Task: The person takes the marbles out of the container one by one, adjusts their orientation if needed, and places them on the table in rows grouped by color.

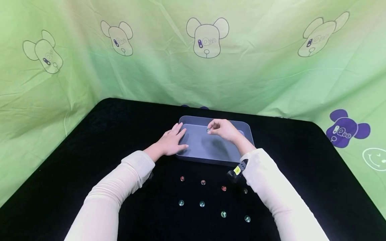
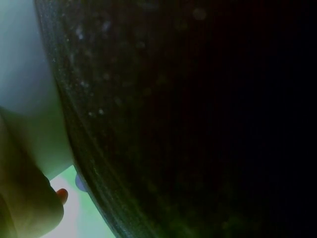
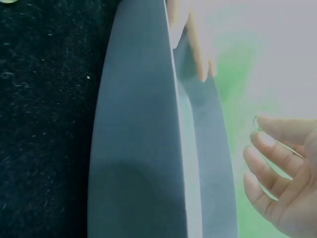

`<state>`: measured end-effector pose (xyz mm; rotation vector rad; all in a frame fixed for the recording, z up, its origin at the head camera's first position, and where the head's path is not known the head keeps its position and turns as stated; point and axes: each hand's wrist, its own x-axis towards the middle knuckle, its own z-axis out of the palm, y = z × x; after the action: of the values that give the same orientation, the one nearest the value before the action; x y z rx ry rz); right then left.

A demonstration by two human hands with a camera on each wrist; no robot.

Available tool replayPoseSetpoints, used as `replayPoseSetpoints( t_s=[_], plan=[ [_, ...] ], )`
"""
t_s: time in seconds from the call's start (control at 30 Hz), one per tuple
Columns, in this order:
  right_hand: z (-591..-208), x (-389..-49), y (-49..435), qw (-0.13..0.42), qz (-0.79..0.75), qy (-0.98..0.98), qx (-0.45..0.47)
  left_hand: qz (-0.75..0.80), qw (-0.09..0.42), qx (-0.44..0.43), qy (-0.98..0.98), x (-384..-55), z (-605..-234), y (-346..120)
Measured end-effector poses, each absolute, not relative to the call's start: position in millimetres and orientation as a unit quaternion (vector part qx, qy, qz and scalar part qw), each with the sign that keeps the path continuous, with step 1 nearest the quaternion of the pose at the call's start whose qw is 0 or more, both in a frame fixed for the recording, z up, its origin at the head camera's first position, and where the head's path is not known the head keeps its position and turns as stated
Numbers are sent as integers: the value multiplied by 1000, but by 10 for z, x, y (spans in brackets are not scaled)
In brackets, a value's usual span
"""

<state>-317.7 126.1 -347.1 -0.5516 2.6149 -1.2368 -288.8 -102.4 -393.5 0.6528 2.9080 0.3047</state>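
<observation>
My right hand [image 1: 224,130] is over a shallow grey-blue tray [image 1: 196,152], pinching a small clear greenish marble [image 1: 208,130] between thumb and fingertips. In the right wrist view that marble [image 3: 256,122] shows as a faint glassy edge at the fingertips. My left hand [image 1: 172,140] rests at the tray's left rim, fingers straight and spread, thumb reaching over the inside. Its fingers [image 3: 198,49] also appear past the tray wall in the right wrist view. The left wrist view is mostly dark, with part of the left hand [image 2: 29,193] at the lower left.
On the black cloth [image 1: 144,207] in front of the tray, several glass marbles lie in two rows. Reddish ones such as one marble [image 1: 224,188] are in the farther row, blue-green ones such as another marble [image 1: 202,204] nearer. A green printed curtain [image 1: 163,73] hangs behind the table.
</observation>
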Motion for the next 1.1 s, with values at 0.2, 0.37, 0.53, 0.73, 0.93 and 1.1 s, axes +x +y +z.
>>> replayPoseSetpoints(
  t_s=[0.2,0.37,0.53,0.73,0.93,1.1],
  plan=[
    [-3418,-3048,1327,96,-411,885,-197,99,74,215,969,-2897,-3945,-1026],
    [-3357,-2927,1365,92,-400,888,-206,97,73,214,969,-2899,-3947,-1021],
    [-3315,-2804,1413,90,-401,886,-216,97,73,215,969,-2886,-3952,-1013],
    [-3315,-2678,1516,80,-430,873,-218,100,71,216,968,-2873,-3952,-1010],
    [-3320,-2571,1609,82,-448,862,-222,100,72,217,968,-2870,-3941,-1008],
    [-3286,-2472,1661,83,-457,856,-226,101,72,218,968,-2868,-3934,-1011]
  ],
)
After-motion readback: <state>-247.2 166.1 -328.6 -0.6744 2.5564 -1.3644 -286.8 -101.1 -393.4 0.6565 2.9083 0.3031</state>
